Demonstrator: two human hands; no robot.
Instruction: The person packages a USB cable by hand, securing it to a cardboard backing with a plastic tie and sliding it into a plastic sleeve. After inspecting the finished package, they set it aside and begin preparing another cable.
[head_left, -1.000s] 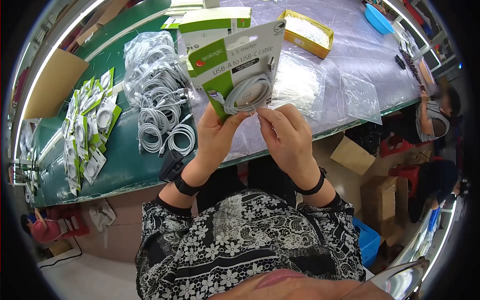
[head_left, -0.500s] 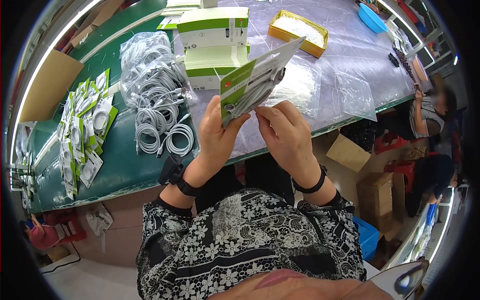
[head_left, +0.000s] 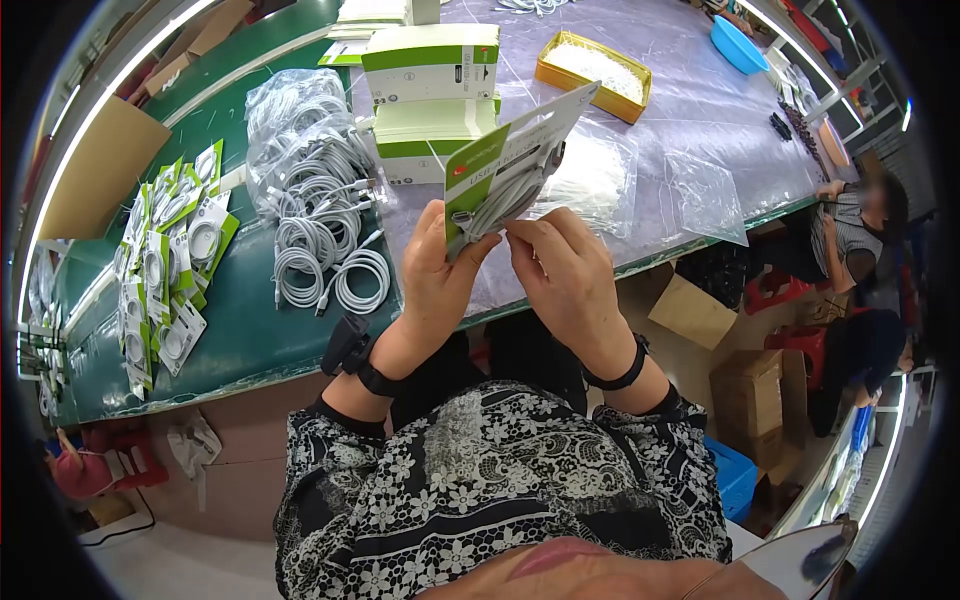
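Note:
My left hand (head_left: 432, 275) grips the lower edge of a green and white packaging card (head_left: 478, 165), tilted up in front of me. Against the card's face lies a coiled white USB cable (head_left: 508, 203), its plug ends showing near both sides. At the coil's lower edge, my right hand (head_left: 568, 272) has thumb and forefinger pinched together; whatever is between those fingertips is hidden or too small to name. Just behind the card stand stacks of more green and white cards (head_left: 430, 70).
Loose coiled cables (head_left: 325, 215) lie on the green mat to the left, beside a pile of carded cables (head_left: 165, 265). Thin white strips (head_left: 590, 185) lie on plastic beyond my right hand. A yellow tray (head_left: 600, 105) and blue basin (head_left: 738, 45) are farther back. A co-worker (head_left: 855, 235) sits at right.
The card has turned slightly, showing more of its printed face. Both hands stay close to it, the right one still pinched at the cable. The co-worker's arm at right has shifted.

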